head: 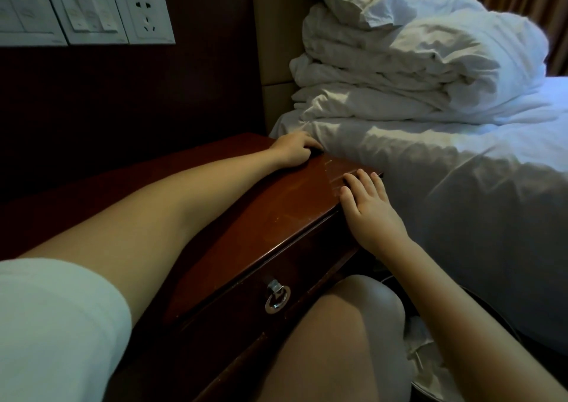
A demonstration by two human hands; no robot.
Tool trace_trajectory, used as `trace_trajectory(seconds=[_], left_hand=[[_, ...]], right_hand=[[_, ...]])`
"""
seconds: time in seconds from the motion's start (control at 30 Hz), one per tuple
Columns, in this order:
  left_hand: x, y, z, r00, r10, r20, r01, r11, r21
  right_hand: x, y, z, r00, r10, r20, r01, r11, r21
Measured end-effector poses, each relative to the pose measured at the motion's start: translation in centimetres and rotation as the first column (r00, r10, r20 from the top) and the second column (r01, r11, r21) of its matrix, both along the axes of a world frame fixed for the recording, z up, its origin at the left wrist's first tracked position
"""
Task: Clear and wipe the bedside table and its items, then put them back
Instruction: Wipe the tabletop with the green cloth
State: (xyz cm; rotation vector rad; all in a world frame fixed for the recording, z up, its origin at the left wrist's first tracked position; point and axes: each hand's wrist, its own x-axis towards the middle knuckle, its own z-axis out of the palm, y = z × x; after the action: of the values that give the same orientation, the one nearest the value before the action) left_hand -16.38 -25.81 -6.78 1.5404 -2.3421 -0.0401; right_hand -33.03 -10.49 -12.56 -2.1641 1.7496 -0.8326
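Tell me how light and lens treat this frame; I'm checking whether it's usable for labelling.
Head view: dim and uneven, bluish light brightens the bedding while the wall behind the bedside table is near black; head view: wide-angle bend tilts the switch plates; head view: left hand and right hand look fairly sharp.

Bedside table: dark reddish wood, glossy top, pale scuffs near the corner by the bed. One drawer in front with a metal ring pull.
On top: left hand at the far edge against the bedding, fingers curled, forearm lying across the surface; right hand flat on the near corner, fingers straight.
Bed: white sheet, just beside the table. On it: a rumpled, folded white duvet.
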Motion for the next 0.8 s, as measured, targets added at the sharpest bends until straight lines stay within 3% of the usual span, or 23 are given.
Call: trace_trajectory(seconds=[0.8], left_hand=[[1.9, 14.2, -1.2, 0.894, -0.442, -0.073, 0.441, 0.897, -0.034]], right_hand=[[-0.7, -0.1, -0.6, 0.995, -0.045, -0.086, 0.038, 0.996, -0.084]])
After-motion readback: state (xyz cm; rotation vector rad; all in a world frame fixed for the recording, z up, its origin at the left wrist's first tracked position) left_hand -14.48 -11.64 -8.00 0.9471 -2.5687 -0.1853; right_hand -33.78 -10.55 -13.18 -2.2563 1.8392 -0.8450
